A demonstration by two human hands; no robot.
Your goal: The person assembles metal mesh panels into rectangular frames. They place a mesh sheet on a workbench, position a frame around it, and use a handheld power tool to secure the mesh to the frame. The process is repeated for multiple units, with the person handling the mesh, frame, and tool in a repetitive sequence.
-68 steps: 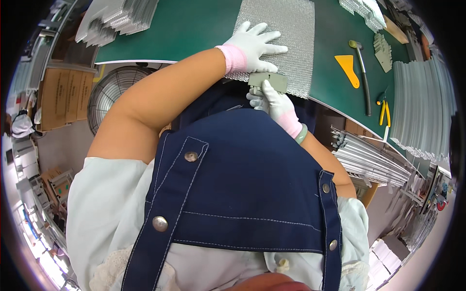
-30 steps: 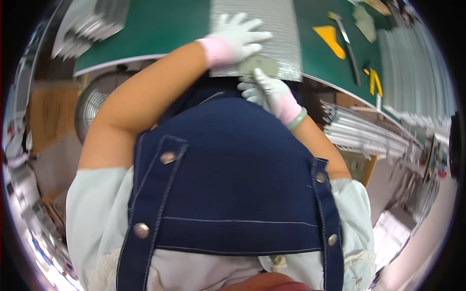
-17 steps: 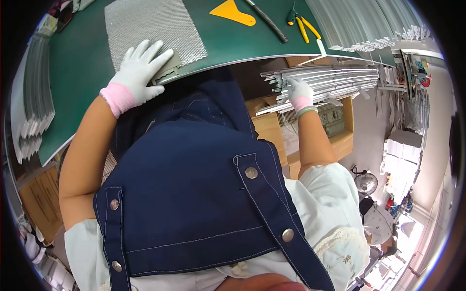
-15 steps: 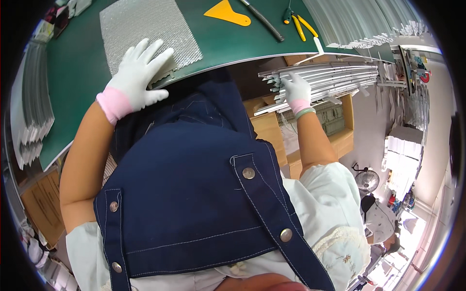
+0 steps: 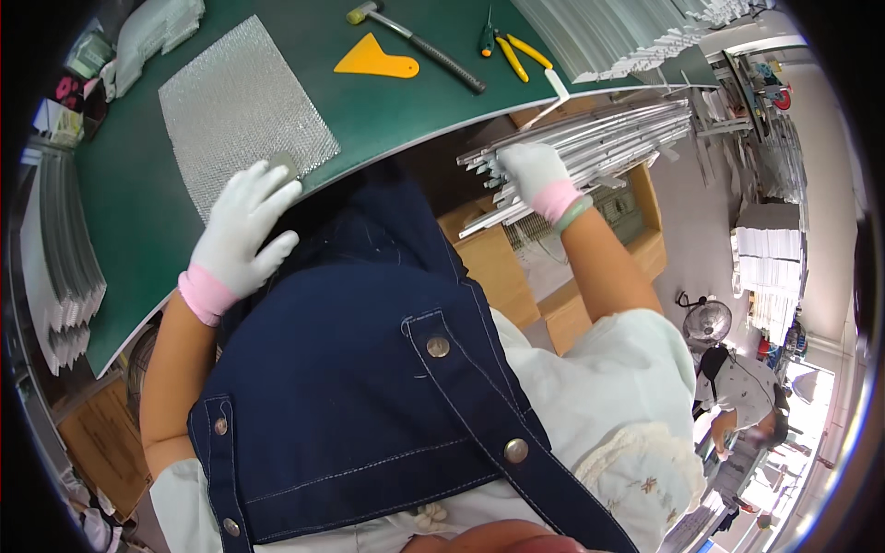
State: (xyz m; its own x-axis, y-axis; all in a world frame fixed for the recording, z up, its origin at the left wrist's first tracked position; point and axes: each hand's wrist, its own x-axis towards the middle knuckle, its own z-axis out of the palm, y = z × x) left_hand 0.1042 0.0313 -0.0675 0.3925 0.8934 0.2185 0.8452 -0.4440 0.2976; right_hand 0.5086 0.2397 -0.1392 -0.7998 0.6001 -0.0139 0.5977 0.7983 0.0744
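My left hand, in a white glove with a pink cuff, rests at the table's near edge. Its fingers are stretched out over the near corner of a silvery honeycomb-textured sheet, and a small greyish patch shows by the fingertips. To the right, my gloved right hand curls over the near ends of a stack of long metal strips. The fingers are closed there, with their tips partly hidden among the strips. This stack lies just off the table's edge, above a cardboard box.
On the green table lie a yellow scraper, a hammer and yellow-handled pliers. Pale panels are stacked at the far right and at the left. A person bends over in the right background, near a fan.
The view has shifted, so the table's things sit further left. My left hand has drawn back toward me off much of the sheet; my right fingers have curled over the strips' ends.
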